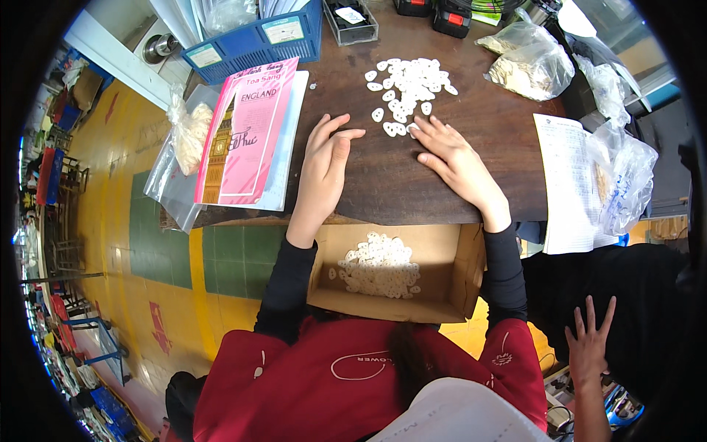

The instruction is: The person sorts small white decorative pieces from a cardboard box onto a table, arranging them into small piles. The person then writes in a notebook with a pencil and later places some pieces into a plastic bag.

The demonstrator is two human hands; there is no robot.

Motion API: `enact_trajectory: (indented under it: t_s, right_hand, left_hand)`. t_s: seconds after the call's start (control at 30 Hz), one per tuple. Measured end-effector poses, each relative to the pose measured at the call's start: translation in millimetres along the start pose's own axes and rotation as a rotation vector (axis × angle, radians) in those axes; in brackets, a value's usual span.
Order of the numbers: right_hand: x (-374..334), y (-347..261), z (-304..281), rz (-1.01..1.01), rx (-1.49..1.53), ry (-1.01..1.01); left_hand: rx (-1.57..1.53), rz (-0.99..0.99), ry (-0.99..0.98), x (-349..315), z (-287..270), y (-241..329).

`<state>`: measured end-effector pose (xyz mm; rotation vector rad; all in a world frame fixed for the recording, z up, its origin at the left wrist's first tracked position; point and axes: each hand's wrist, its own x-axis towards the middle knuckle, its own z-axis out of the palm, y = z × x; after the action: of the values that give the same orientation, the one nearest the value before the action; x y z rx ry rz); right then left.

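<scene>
A loose pile of small white oval pieces with holes lies on the brown wooden table. At the pile's near right edge, my right hand rests with its fingers stretched out, the fingertips touching the closest pieces. My left hand is on the table left of the pile, fingers extended and apart from the pieces. Below the table edge, between my forearms, sits an open cardboard box holding a heap of the same white pieces.
A pink notebook lies at the left beside a bag of pale pieces. Behind stand a blue file basket and a grey tray. Plastic bags and an open notebook are at right. Another person's hand shows lower right.
</scene>
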<state>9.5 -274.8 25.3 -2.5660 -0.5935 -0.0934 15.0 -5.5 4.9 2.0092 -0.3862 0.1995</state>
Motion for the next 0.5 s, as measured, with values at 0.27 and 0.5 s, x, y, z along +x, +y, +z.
enact_trajectory:
  t_s: [0.27, 0.5]
  right_hand:
    - [-66.6, -32.6, -1.9, -0.208, 0.186, -0.343]
    - [-28.8, -31.6, -6.9, -0.234, 0.478, -0.179]
  left_hand:
    - [-0.111, -0.002, 0.061, -0.8, -0.7, -4.9]
    - [-0.150, 0.029, 0.098, 0.4, 0.5, -6.8]
